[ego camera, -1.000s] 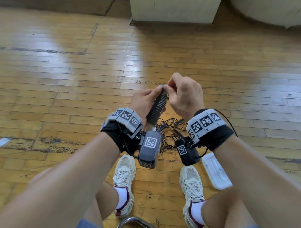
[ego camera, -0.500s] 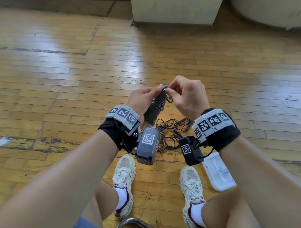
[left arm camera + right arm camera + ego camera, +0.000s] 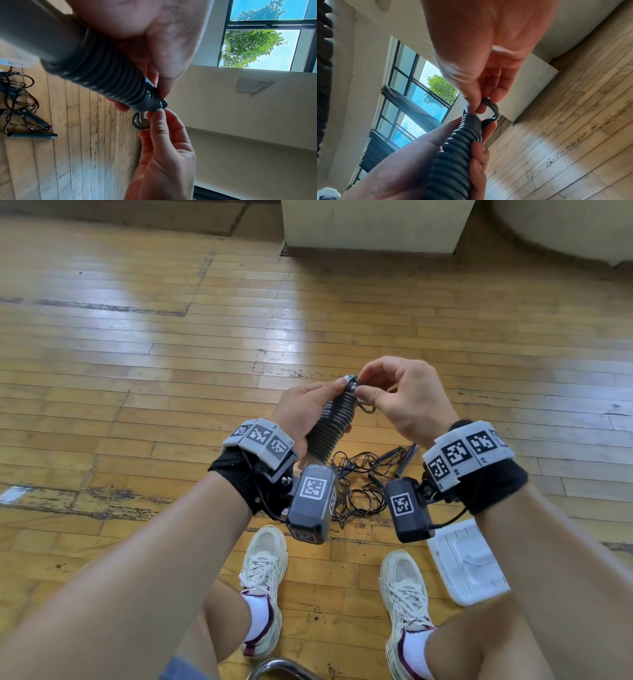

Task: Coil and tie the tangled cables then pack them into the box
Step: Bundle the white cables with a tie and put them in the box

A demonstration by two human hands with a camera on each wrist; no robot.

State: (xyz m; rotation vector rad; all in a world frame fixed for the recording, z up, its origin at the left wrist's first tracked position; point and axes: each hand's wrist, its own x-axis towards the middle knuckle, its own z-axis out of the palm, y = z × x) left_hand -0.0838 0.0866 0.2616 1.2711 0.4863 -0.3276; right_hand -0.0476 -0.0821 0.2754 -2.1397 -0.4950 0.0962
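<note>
Wood plank floor [image 3: 137, 371], worn and scuffed; a pale block [image 3: 373, 224] at the top of the head view is cut off by the frame. White plastic box [image 3: 469, 566] lies on the floor by the right shoe [image 3: 406, 587], part hidden under the right forearm. Tangled thin black cables [image 3: 359, 484] sit on the floor between the wrists, partly hidden behind the wrist cameras; plug ends too small to make out. Held up above them is a coiled cable [image 3: 332, 426], dark grey, tight spiral turns, tilted, lower end hidden behind the left wrist. Left hand [image 3: 305, 416] wraps round the coil, fingers curled on it. Right hand [image 3: 407, 402] pinches the loose end loop [image 3: 139, 122] at the top of the coil with thumb and forefinger. Wristbands carry square black-and-white code tags; no readable text.
</note>
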